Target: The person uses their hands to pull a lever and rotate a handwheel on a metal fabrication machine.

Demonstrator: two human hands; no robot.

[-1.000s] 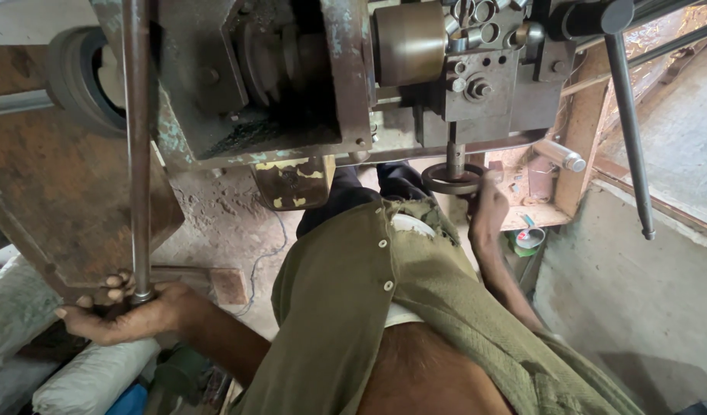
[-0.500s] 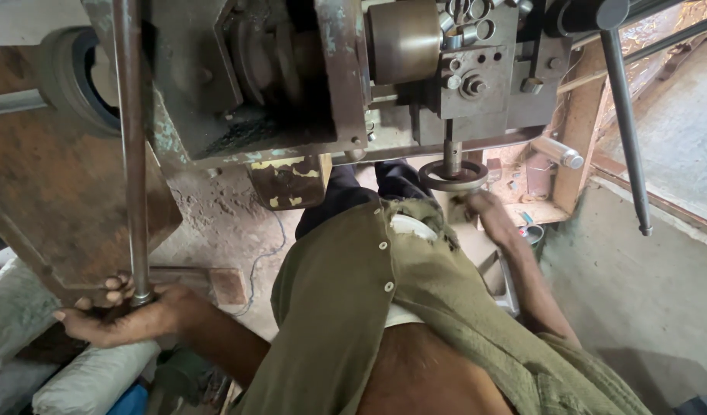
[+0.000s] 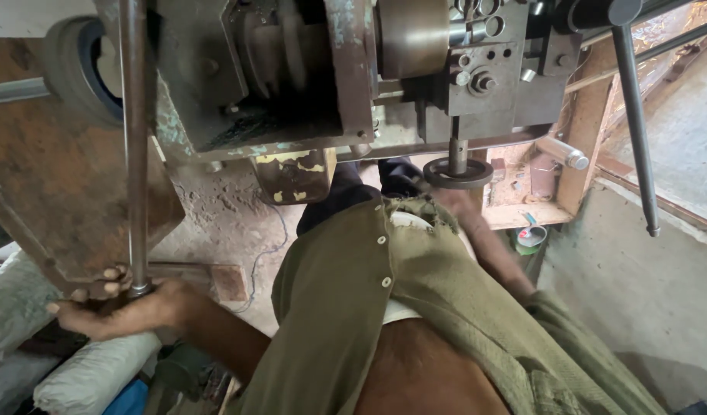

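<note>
- Left hand [image 3: 119, 307] clamped round the rod's [image 3: 134, 154] low end; rod runs toward 12 o'clock.
- Right hand [image 3: 453, 201] at the handwheel [image 3: 458, 174], grip hidden; cannot tell.

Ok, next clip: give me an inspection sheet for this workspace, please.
Surface: bare dirt floor under the machine.
Job's things: long steel lever; small round handwheel under the worn metal machine.
Clutter: white sacks, small green-rimmed tin.
Hands: left hand grips the lever's lower end; right hand sits at the handwheel, fingers mostly hidden.
Cables: thin wire on the floor.
Surroundings: wooden frame, concrete wall.
</note>
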